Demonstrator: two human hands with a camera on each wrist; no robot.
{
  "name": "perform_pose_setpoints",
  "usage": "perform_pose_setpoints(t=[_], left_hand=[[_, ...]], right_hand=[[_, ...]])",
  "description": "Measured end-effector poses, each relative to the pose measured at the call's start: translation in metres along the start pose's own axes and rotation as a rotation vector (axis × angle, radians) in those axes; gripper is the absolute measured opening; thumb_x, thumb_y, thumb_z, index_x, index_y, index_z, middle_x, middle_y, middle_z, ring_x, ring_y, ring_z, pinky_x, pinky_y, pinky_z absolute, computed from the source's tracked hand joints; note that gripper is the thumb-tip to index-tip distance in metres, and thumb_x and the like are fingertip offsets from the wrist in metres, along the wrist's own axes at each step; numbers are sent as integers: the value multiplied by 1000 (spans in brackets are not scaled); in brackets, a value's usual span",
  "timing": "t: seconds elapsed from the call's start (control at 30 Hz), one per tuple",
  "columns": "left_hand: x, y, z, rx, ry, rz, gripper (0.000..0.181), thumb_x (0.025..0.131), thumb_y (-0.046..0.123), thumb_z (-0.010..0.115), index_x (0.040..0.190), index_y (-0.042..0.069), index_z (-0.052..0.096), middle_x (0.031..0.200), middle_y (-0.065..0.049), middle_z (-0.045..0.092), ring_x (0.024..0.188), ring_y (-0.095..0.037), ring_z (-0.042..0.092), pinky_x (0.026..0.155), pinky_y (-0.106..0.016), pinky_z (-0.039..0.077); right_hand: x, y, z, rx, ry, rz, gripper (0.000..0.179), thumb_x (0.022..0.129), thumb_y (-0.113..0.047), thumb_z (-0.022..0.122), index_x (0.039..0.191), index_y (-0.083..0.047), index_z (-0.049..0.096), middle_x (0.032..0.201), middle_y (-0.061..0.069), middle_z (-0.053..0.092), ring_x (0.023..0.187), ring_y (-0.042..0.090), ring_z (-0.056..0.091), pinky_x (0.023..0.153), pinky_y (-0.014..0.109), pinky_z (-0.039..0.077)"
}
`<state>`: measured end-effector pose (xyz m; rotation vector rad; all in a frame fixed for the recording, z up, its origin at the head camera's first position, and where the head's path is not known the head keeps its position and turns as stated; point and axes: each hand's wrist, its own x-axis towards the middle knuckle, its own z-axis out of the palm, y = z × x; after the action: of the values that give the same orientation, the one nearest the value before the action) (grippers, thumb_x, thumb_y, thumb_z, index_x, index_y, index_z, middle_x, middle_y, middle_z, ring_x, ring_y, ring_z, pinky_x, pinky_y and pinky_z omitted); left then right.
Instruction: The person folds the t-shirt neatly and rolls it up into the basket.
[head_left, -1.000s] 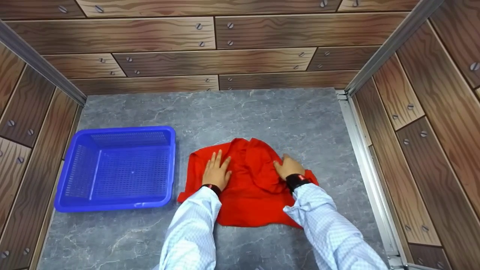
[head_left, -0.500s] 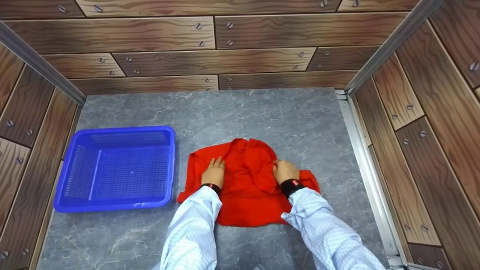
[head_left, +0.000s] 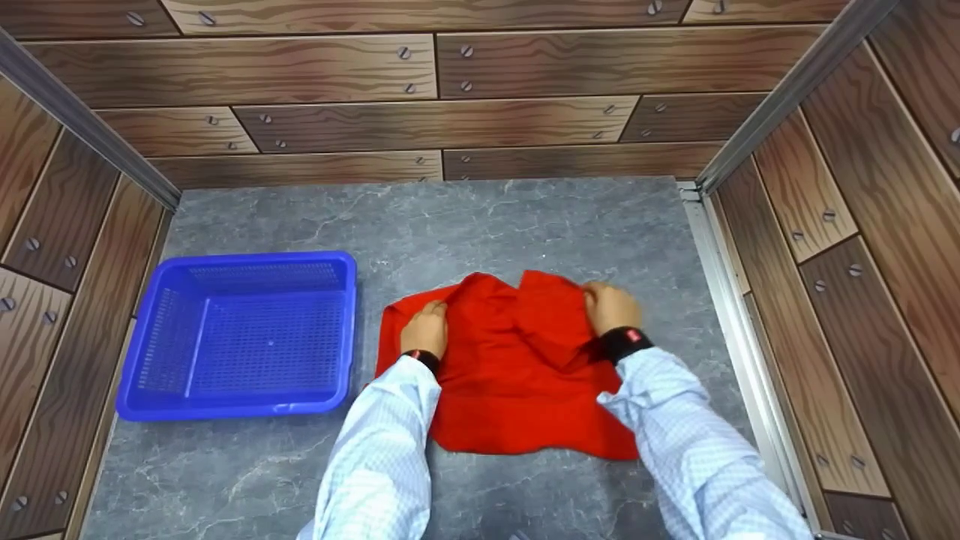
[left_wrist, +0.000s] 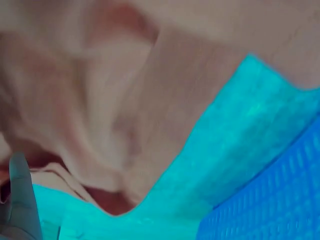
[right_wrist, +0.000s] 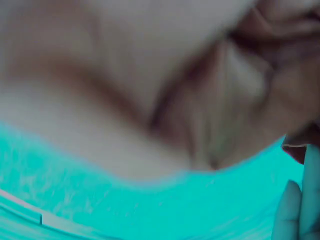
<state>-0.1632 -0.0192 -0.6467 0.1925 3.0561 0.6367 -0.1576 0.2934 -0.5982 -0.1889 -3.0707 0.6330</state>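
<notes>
A red cloth garment (head_left: 510, 390), which looks like a shirt, lies spread with some folds on the grey floor in the head view. My left hand (head_left: 424, 331) is on its left part, fingers curled in at a fold and gripping the fabric. At the upper right my right hand (head_left: 613, 309) pinches a raised flap of the garment. Pale, off-colour cloth (left_wrist: 165, 100) fills much of the left wrist view, with one finger (left_wrist: 22, 200) at its edge. Blurred cloth (right_wrist: 125, 100) covers the right wrist view's upper part; fingertips (right_wrist: 287, 212) show at lower right.
A blue perforated plastic basket (head_left: 236, 411) stands left of the garment. Wood-patterned walls (head_left: 450, 67) enclose the grey marbled surface (head_left: 420, 225) at the back and both sides. A metal rail (head_left: 739, 352) runs along the right edge.
The right hand has moved right and slightly up, drawing the bunched fabric out into a flatter flap. The left hand's fingers have gone from straight to curled.
</notes>
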Motion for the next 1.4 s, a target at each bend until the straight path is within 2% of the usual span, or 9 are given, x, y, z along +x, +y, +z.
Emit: perform_pose_setpoints(t=[0.3,0.4,0.53,0.63,0.77,0.93,1.03,1.2,1.4], left_hand=[[24,7,-22,-49,-7,-79,29,95,10,55,120,8,69,124,-6,68,107,-33,68,87,-47,55],[34,9,-34,-61,-4,-89,33,96,10,52,126,7,65,127,-9,66,105,-36,68,86,-49,55],[51,10,-53,-62,20,-100,46,97,9,51,143,4,48,145,-13,51,117,-39,61,92,-50,53],[56,9,-56,-51,48,-117,63,95,10,57,152,3,31,160,-15,29,133,-44,46,104,-51,46],[39,5,-34,63,34,-91,74,90,16,65,154,7,28,164,-16,13,143,-49,28,112,-53,36],[-3,-1,10,112,-127,-1,66,89,30,65,147,8,43,161,-18,23,146,-46,23,115,-55,31],[-21,-6,26,81,-225,-12,70,89,41,65,148,11,43,161,-15,25,148,-42,21,116,-57,28],[-33,-14,35,81,-285,-28,76,88,48,65,153,18,36,163,-9,23,150,-38,19,117,-58,24],[-38,-17,33,74,-296,-18,74,90,47,63,153,19,36,164,-8,22,151,-37,19,117,-59,24]], right_hand=[[27,27,-45,208,74,64,26,91,0,53,109,3,71,111,26,69,106,45,64,92,53,48],[36,31,-59,257,158,87,25,91,2,53,107,4,71,111,28,69,106,44,63,93,52,47],[48,33,-72,318,315,50,25,92,1,54,112,6,69,121,27,65,119,43,58,104,49,42],[52,35,-73,303,303,27,41,95,-8,58,135,-1,57,150,22,43,142,45,34,118,53,26],[41,41,-57,129,152,49,64,96,-22,59,154,-16,32,165,18,3,147,53,1,118,66,6],[7,47,-16,-76,27,-19,50,90,-19,60,137,-5,53,151,29,34,135,57,33,103,71,33],[-13,47,7,-112,-68,-63,45,88,-19,61,129,0,58,140,31,49,126,53,46,96,68,42],[-39,49,31,-174,-171,-39,53,88,-22,64,137,-5,54,142,27,49,123,51,51,96,66,43],[-51,61,42,-210,-111,-22,51,88,-24,65,135,-7,58,133,24,56,111,50,55,87,65,46]])
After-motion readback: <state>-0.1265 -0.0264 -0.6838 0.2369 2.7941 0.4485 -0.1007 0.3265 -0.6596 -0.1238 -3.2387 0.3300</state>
